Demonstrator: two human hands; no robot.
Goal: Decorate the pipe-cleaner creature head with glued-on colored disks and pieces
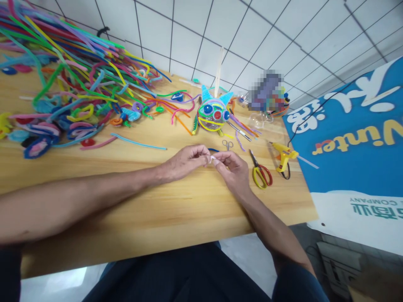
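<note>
My left hand and my right hand meet fingertip to fingertip over the middle of the wooden table. Pinched between them is a small whitish piece, too small to name. Just behind the hands lie a short dark blue pipe cleaner and small silver scissors. Farther back stands a clear round craft figure with blue ears, blue eyes, a red nose and a pale strip rising from its top. To the right of my right hand lie scissors with yellow and red handles.
A big heap of coloured pipe cleaners fills the back left, with twisted shapes before it. One light blue pipe cleaner lies apart. At right sits a yellow glue gun with its cord, beside a blue printed banner. White tiled wall behind.
</note>
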